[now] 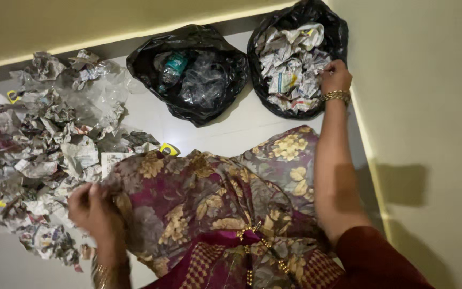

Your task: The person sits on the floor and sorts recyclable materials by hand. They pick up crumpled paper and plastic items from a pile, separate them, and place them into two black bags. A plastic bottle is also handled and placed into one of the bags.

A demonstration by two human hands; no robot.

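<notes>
My right hand (336,76), with a gold bangle at the wrist, reaches into the right black bag (338,32) and rests on the crumpled newspaper (290,64) that fills it; its fingers curl against the paper. My left hand (93,206) is low at the left, fingers bent at the edge of a large heap of crumpled newspaper and clear plastic (49,144). Whether it holds a piece is hard to tell. A second black bag (145,59) at the middle holds clear plastic and a plastic bottle (173,67). My floral garment (215,208) covers my lap.
The bags sit on a pale floor (241,126) against a cream wall (429,134) on the right. Another wall runs along the top. The paper heap spreads across the whole left side, with a few yellow scraps (170,149) in it.
</notes>
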